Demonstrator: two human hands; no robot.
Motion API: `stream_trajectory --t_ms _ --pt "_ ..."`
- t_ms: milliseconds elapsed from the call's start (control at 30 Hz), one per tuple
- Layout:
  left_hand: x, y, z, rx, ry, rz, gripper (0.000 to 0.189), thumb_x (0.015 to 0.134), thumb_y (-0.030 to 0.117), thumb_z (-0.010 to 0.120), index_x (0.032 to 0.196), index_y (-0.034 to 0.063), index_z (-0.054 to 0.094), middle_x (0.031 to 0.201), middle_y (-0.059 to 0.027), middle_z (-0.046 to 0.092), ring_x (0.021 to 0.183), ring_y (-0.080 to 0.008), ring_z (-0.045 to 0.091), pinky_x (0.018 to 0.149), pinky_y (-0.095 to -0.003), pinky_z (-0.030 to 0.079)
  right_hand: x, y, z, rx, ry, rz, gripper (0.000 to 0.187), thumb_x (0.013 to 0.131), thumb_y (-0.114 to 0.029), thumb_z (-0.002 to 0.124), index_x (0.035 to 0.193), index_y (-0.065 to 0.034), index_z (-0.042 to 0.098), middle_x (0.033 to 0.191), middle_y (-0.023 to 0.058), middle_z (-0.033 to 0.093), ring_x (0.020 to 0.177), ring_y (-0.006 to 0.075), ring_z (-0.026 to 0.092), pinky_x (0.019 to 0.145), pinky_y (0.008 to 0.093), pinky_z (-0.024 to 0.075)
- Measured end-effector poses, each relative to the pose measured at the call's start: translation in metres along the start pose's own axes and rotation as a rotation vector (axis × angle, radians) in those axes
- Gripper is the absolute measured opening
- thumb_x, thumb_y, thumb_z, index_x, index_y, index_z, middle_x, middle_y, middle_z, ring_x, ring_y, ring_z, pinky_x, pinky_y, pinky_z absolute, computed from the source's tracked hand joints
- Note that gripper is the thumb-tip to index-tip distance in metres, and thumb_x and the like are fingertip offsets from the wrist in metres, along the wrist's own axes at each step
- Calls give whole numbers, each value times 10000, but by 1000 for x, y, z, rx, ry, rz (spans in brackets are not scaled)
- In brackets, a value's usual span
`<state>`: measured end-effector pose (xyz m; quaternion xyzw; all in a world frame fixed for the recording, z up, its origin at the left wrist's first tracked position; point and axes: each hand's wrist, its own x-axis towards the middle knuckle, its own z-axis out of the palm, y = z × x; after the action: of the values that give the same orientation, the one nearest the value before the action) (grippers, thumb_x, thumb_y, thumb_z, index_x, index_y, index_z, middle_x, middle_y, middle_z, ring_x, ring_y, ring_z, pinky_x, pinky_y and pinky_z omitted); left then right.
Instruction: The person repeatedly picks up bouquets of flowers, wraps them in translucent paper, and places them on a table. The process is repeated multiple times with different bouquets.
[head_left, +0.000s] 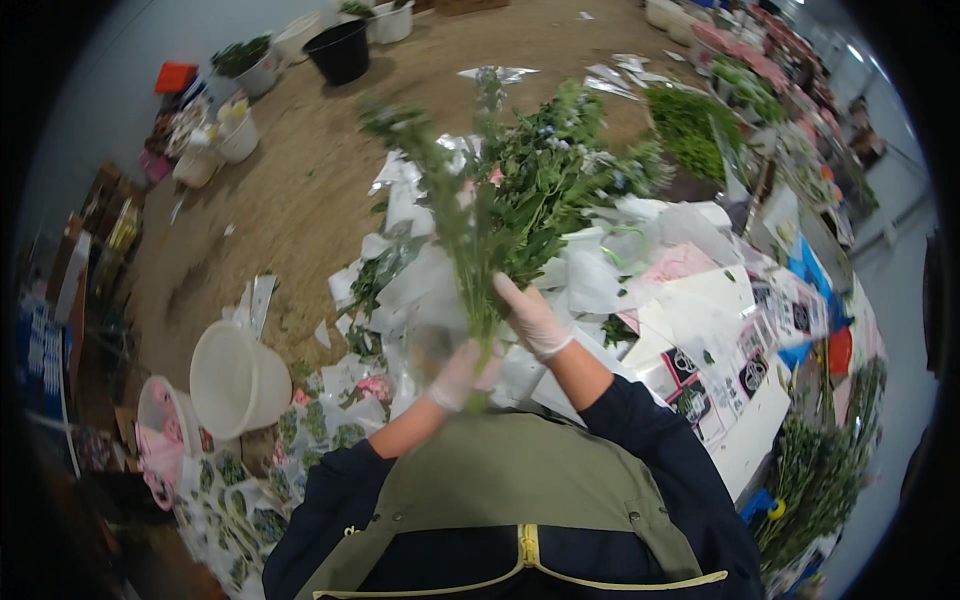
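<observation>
Before me stands a bunch of leafy flower stems (471, 285), its tops blurred and leaning away from my body. My left hand (459, 375), in a thin translucent glove, is closed around the lower stems; motion blurs it and the fingers are partly hidden. Higher up, my right hand (529, 315), gloved too, grips the same bunch from the right with the thumb pointing up. Just beyond lies a heap of green stems with pale blue flowers (555, 165). Beneath my hands are crumpled white wrapping sheets (585, 277).
Printed cardboard (720, 367) covers the right side. More cut stems (817, 457) lie at the lower right. Left of me are a white bucket (240, 382) and wrapped blue-flowered bunches (247, 502). A black bucket (337, 54) stands on the brown floor (300, 180) at the back.
</observation>
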<state>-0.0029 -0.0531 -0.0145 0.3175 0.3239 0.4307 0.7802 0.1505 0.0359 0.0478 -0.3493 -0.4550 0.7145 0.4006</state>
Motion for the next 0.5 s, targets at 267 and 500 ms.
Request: stream_trajectory --t_ms 267,500 --pt "79 29 52 388 59 149 604 905 211 636 1393 31 329 1275 -66 511 1172 -157 479 1013 -311 383 -44 2 -51 -56 362 -186 268 868 -257 644 1029 -44 621 844 -4 597 752 92 528 656 243 427" --pt "102 24 94 486 -42 240 587 880 96 606 1391 8 330 1301 -89 497 1182 -175 482 1033 -323 370 -87 -10 -93 0 536 -133 250 857 -205 613 1040 -35 600 816 3 593 678 84 526 568 230 408"
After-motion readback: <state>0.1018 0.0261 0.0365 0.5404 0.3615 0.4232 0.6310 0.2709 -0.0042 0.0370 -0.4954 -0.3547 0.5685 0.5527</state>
